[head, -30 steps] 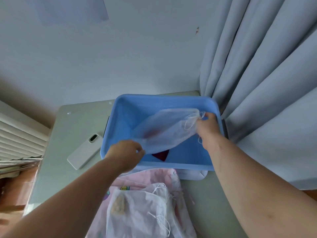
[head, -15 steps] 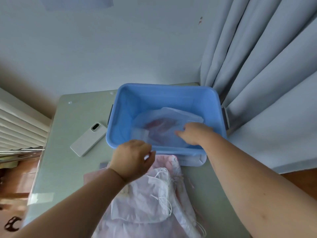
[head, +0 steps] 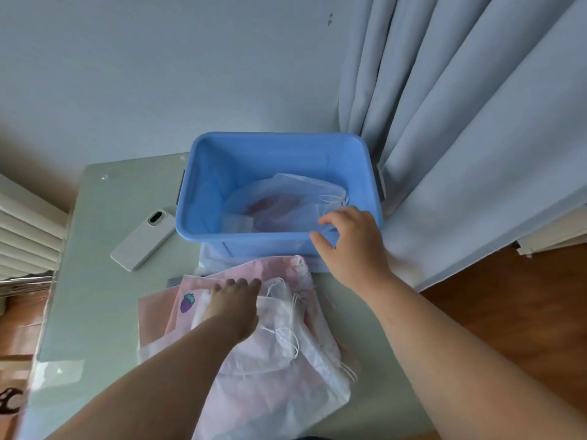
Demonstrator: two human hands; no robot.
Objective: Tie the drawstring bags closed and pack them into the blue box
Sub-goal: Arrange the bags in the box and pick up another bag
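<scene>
The blue box [head: 222, 160] stands at the table's far side. Inside it lies a sheer white drawstring bag [head: 286, 204] with something red showing through, its cords at the right end. My right hand [head: 349, 239] hovers over the box's near right rim, fingers relaxed and holding nothing. Nearer me lies a pile of white and pink drawstring bags [head: 279, 354]. My left hand [head: 233, 304] rests flat on the top white bag of that pile, fingers straight. A pink bag with a purple strawberry print [head: 188, 302] sticks out at the pile's left.
A white phone [head: 144, 239] lies face down on the pale green table [head: 104, 281], left of the box. Grey curtains [head: 460, 138] hang against the box's right side. A radiator is at the left, wooden floor at the right.
My right hand let go of the sheer bag, which now lies in the box, and drew back to the near rim. My left hand dropped from the box's front onto the pile.
</scene>
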